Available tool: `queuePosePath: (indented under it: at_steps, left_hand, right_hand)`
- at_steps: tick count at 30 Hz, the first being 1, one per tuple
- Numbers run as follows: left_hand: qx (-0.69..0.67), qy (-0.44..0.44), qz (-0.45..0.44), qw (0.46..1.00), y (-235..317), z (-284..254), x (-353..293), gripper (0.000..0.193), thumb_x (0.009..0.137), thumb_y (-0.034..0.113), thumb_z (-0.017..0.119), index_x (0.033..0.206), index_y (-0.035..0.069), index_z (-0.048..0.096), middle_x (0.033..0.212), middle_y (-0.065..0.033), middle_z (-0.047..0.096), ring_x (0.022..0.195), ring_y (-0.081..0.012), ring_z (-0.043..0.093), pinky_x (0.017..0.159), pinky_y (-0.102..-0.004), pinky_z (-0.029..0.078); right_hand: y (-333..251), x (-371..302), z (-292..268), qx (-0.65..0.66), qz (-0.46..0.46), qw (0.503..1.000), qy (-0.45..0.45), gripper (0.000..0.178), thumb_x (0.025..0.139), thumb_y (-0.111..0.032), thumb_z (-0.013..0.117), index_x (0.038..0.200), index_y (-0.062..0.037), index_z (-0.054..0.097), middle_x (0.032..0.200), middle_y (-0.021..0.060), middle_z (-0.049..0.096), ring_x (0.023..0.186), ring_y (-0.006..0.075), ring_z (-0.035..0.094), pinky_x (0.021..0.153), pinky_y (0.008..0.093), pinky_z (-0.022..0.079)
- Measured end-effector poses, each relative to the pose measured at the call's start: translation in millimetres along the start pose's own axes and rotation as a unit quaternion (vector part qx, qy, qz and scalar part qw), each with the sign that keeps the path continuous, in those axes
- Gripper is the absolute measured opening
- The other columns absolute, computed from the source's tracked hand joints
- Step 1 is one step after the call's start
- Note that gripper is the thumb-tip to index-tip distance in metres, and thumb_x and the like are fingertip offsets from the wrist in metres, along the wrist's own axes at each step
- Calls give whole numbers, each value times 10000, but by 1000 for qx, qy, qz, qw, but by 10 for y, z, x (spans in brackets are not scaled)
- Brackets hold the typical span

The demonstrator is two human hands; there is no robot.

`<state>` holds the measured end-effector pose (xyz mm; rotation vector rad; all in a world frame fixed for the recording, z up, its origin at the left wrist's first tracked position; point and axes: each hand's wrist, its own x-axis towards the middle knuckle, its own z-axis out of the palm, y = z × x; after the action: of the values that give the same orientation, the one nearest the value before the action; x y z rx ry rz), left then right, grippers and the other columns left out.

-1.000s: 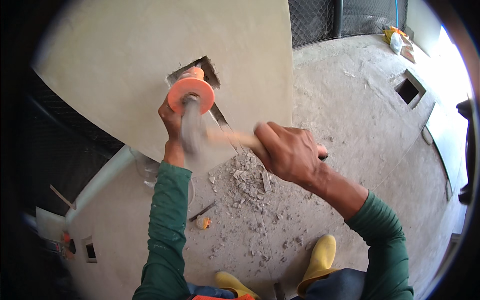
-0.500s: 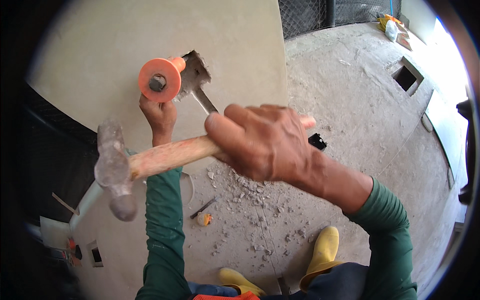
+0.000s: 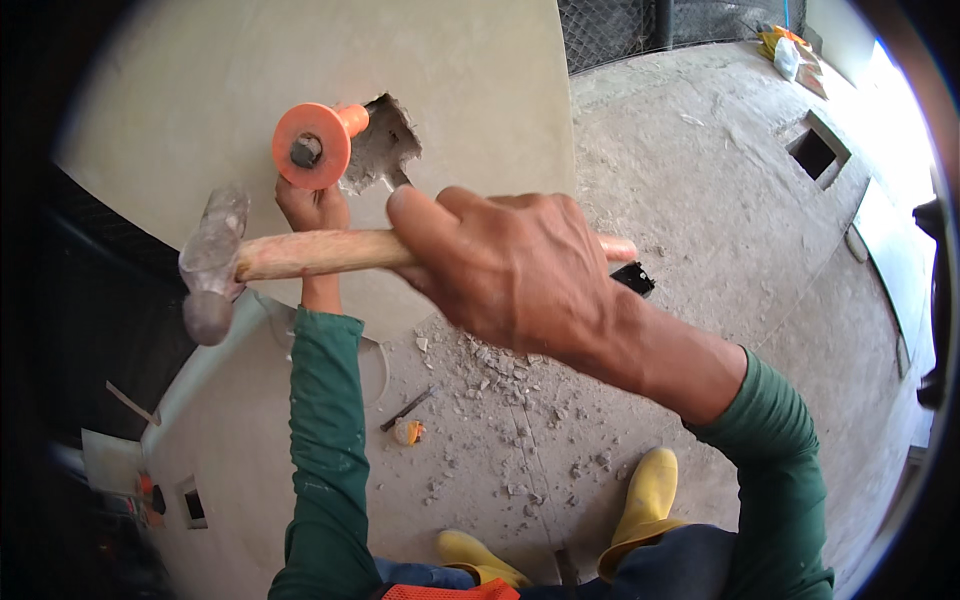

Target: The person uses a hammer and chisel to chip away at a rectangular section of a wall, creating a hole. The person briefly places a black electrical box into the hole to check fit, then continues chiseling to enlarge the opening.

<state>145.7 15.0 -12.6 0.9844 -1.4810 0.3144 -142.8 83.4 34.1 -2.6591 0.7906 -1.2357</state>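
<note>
My left hand [image 3: 314,208] is closed around a chisel [image 3: 328,168] with a round orange hand guard. The guard hides much of my grip, and the chisel's grey metal head shows at its centre. The chisel stands at the left edge of a rough hole [image 3: 388,148] cut in the beige wall [image 3: 480,90]; its tip is hard to make out. My right hand [image 3: 520,270] wraps the wooden handle of a hammer [image 3: 318,254]. The hammer's steel head is to the left of and below the guard, apart from the chisel.
Broken rubble [image 3: 505,375] litters the floor below the wall. Among it lie a dark bar [image 3: 408,408], a small yellow-and-white item [image 3: 408,432] and a black box [image 3: 634,279]. My yellow boots [image 3: 648,492] stand nearby. A square floor opening [image 3: 815,155] is at the far right.
The hammer has swung upward and slightly left, its handle now nearer level. My right hand has moved a little up and left with it. The chisel has shifted slightly up and left.
</note>
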Motion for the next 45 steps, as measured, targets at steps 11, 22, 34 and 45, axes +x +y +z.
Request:
queuePosePath:
  at_steps: [11,22,34,45]
  left_hand:
    - [82,-85,64,991,-283,-179,-559,306,1007,116,647,1270,-39,636,1281,-125,658,1160,-227,627,1039,-380,478]
    - [37,49,-100,993,222,107,-234,275,1042,161,640,1230,-38,654,1207,-106,701,1117,-202,641,1023,-356,487]
    - [199,-45,-8,979,32,11,-237,76,940,4,655,999,-43,652,859,-58,654,831,-177,611,805,-346,520]
    - [153,41,44,986,-142,7,-409,29,906,0,640,921,-14,620,874,-108,638,840,-234,619,798,-360,491]
  right_hand:
    - [-60,-299,-32,68,88,989,-95,339,1043,-361,598,904,-67,503,642,109,576,524,361,580,504,475,442]
    - [-56,-351,-25,87,53,987,-125,347,1041,-385,593,931,-67,508,737,106,639,557,347,644,495,458,508]
    - [-29,25,-5,-24,37,996,-73,292,1021,-344,606,982,-66,524,751,143,673,565,358,671,490,478,519]
    - [-91,-78,-80,48,70,988,-126,335,1044,-362,599,908,-69,510,603,106,571,477,331,589,452,454,442]
